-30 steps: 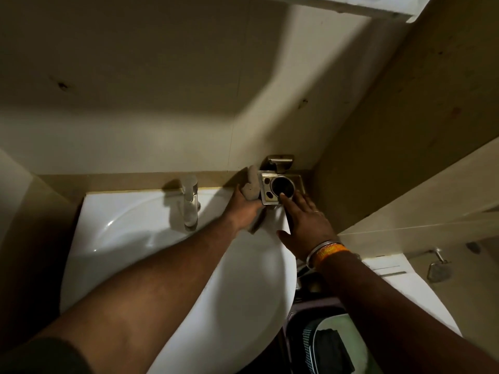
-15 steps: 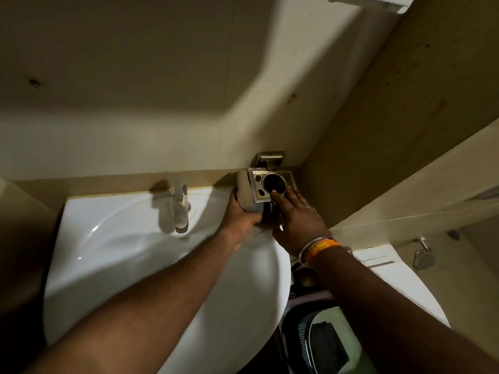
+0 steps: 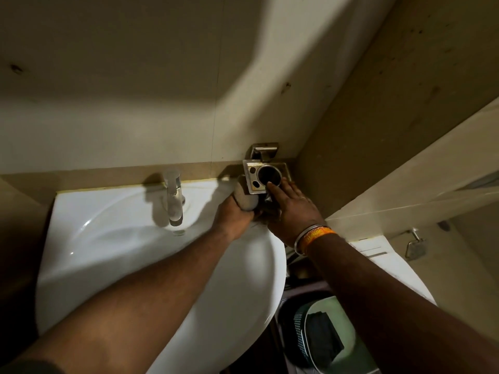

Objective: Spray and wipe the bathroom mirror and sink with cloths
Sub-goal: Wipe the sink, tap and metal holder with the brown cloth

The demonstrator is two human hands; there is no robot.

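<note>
Head view. The left hand [image 3: 235, 211] is curled round a bunched grey cloth [image 3: 244, 197] and presses it against the left edge of the metal wall holder [image 3: 260, 175], right of centre in the frame. The right hand [image 3: 290, 209] lies with fingers nearly straight against the holder's front and underside, gripping nothing that can be seen.

Risks, as judged: the holder hangs from one wall bracket [image 3: 264, 151]; a hard sideways wipe could loosen it or tip the cup seated in it. The cloth could slip off the holder's edge and drop into the sink [image 3: 129, 249].

Clearances: the holder sits tight in the wall corner, so room to its right and behind is minimal. The tap [image 3: 174, 198] stands left of the hands, near the left wrist's sweep. Open room lies toward the lower left, over the basin. The mirror is not in view.
</note>
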